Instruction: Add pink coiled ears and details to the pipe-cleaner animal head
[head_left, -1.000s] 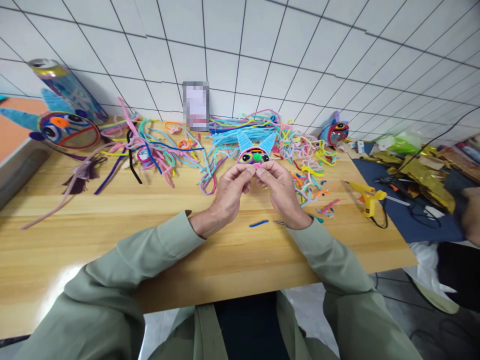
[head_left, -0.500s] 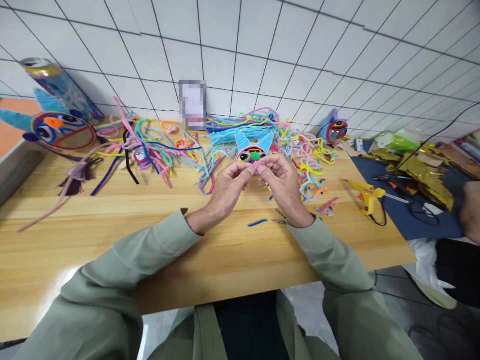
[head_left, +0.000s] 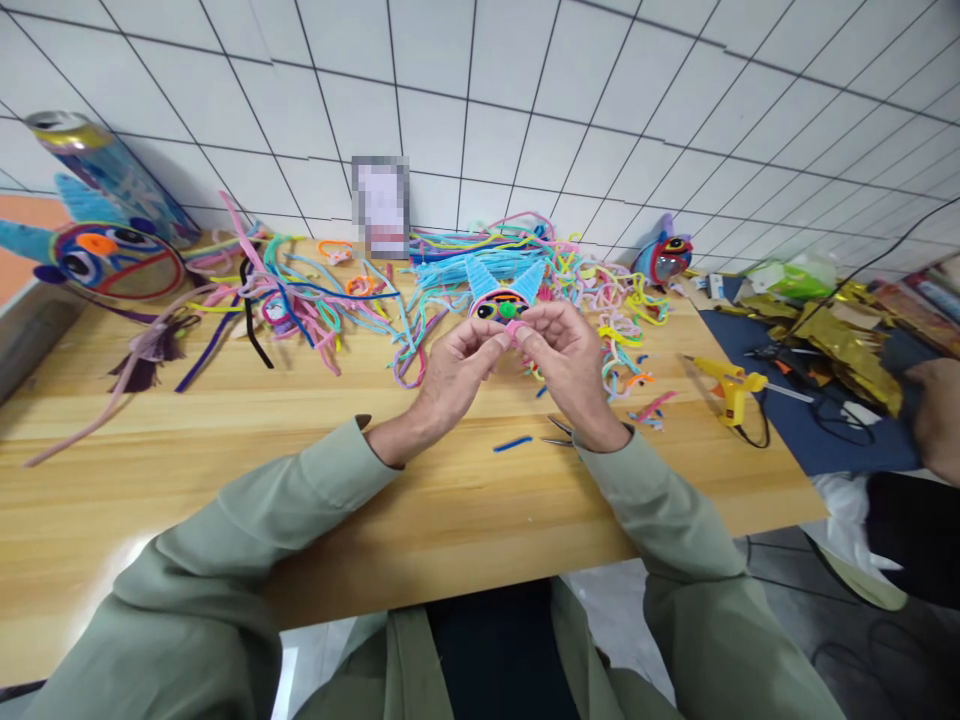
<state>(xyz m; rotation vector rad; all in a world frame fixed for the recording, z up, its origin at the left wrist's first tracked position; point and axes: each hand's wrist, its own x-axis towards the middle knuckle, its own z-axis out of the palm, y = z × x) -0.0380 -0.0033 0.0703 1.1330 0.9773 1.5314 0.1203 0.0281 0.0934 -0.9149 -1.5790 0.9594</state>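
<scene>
My left hand [head_left: 455,372] and my right hand [head_left: 564,358] meet at the middle of the view, fingertips pinching a small pink piece [head_left: 514,330] between them. Just beyond the fingers is a round animal face [head_left: 507,307] with light-blue pointed ears, a black-and-white eye and a green nose; its lower part is hidden behind my fingers. A short blue stem [head_left: 513,444] lies on the wood below my hands. Beside it, scissors [head_left: 557,435] are partly covered by my right wrist.
Colourful fuzzy stems [head_left: 315,300] are heaped along the tiled wall. A yellow glue gun [head_left: 731,388] lies at the right, near gold foil [head_left: 851,350] and another person's hand [head_left: 937,415]. At the left stand a tall can [head_left: 120,180] and another animal face [head_left: 120,262].
The whole view has shifted slightly. My hands keep their pinch on the pink piece, with only slight finger movement. The other person's hand at the right has moved a little to the left.
</scene>
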